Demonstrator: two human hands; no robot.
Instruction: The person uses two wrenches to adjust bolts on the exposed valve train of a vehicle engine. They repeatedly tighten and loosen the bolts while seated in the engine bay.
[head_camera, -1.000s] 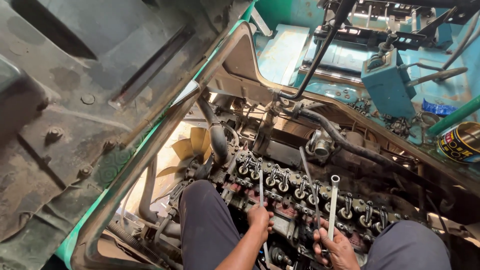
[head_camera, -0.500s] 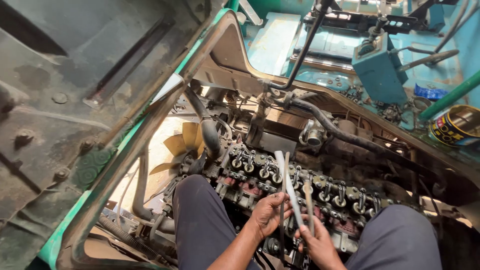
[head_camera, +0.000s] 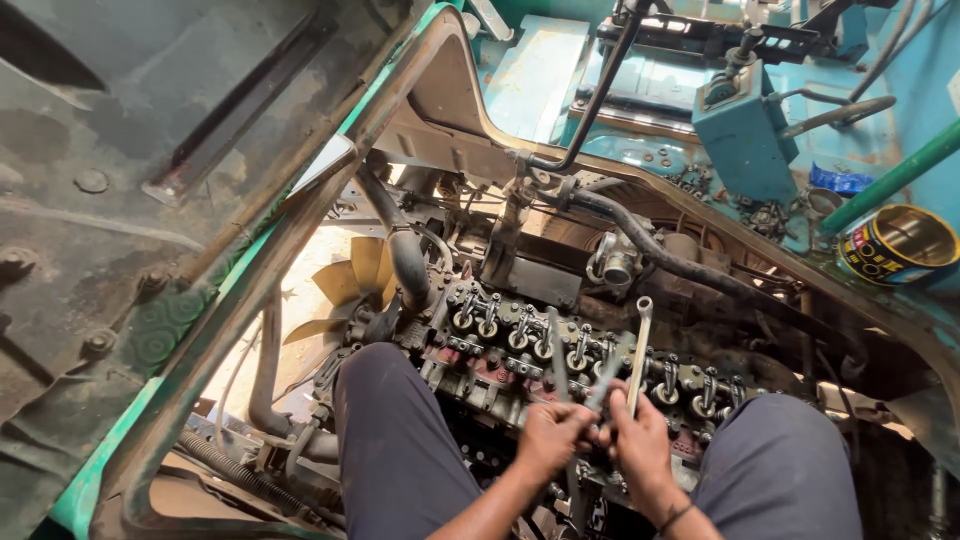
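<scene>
The person sits over an open engine (head_camera: 500, 375), one leg on each side. Both hands are low in the middle, right above the row of springs (head_camera: 520, 330), and the hands touch each other.

The right hand (head_camera: 642, 450) has its fingers closed around a long spanner (head_camera: 638, 345). The spanner stands almost straight up, with its ring end on top. The left hand (head_camera: 545, 438) has its fingers closed around a second, darker tool (head_camera: 555, 350), which also points up. A short grey piece shows between the two hands, but I cannot tell what it is or which hand has it.

So the tools are in the hands, up in the air, and not on any bolt. It looks like the person is sorting or picking tools, not turning anything yet.

Any move from here calls for a firm hold. The engine has many gaps, and a dropped spanner could slip deep down between the parts.

A yellow fan (head_camera: 350, 280) sits at the front left of the engine. A thick black hose (head_camera: 660, 255) runs behind it. A tin can (head_camera: 895, 240) stands far off to the right.
</scene>
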